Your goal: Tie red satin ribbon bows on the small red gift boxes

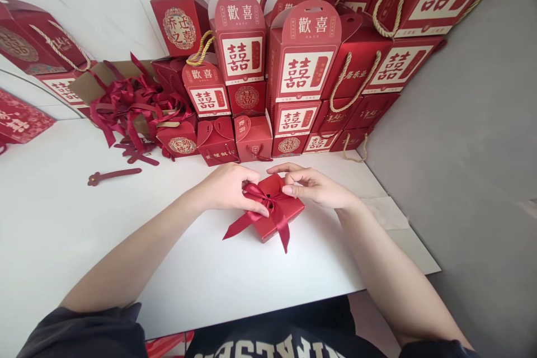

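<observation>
A small red gift box (289, 211) sits at an angle on the white table, in front of me. A dark red satin ribbon (280, 222) is tied over its top in a bow, its two tails spreading toward the lower left and lower right. At the box's left side my left hand (229, 189) grips the bow's left loop, the thumb reaching near the knot. My right hand (316, 185) is by the box's far right edge, fingers loosely bent and apart, with the thumb near the ribbon. Nothing shows held in it.
Stacked red gift boxes (300, 70) with rope handles line the back. At the left, an open carton (90, 86) overflows with loose red ribbons (130, 103). A flower-ended strap (113, 176) lies on the white table (62, 224). A grey wall (461, 123) borders the right.
</observation>
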`<action>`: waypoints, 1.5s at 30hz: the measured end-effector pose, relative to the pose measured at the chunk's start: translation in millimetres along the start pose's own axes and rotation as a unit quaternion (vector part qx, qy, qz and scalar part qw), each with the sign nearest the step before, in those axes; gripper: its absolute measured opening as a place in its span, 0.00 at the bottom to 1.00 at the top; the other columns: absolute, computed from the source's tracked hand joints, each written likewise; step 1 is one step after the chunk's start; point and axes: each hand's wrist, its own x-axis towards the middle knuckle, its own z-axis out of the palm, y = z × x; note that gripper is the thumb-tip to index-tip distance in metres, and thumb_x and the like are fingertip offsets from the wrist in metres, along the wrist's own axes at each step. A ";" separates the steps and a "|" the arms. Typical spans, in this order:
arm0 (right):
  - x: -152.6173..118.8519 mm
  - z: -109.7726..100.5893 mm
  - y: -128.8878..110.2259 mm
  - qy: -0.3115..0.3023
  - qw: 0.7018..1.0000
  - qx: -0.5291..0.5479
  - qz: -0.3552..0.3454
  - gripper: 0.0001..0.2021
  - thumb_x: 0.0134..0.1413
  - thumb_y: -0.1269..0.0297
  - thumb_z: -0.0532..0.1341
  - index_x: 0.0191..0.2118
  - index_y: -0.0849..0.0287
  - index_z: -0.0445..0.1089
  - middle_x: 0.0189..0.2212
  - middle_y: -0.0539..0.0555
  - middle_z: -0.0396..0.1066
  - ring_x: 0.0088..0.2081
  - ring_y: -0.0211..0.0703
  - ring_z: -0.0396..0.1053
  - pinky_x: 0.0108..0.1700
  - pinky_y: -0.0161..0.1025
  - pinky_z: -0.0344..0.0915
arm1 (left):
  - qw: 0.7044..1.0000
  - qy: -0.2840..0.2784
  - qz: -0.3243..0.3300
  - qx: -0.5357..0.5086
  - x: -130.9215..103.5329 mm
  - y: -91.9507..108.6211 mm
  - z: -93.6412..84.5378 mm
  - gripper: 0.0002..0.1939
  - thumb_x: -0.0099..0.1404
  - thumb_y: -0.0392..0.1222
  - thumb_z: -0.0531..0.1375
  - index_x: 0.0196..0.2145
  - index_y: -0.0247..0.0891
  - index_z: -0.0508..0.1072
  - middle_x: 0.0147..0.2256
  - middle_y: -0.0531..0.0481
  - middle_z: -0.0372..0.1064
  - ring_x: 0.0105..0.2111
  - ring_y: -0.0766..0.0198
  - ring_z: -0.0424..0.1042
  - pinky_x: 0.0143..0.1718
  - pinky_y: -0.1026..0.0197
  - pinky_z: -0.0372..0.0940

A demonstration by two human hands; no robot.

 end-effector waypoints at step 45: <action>-7.4 -19.5 1.1 -0.018 0.992 0.002 0.125 0.20 0.56 0.46 0.61 0.28 0.60 0.68 0.22 0.47 0.63 0.24 0.33 0.54 0.27 0.35 0.50 | 0.953 -0.070 -0.072 -0.285 7.2 -23.3 -7.9 0.24 0.65 0.55 0.58 0.20 0.35 0.64 0.15 0.56 0.58 0.14 0.72 0.58 0.16 0.67 0.53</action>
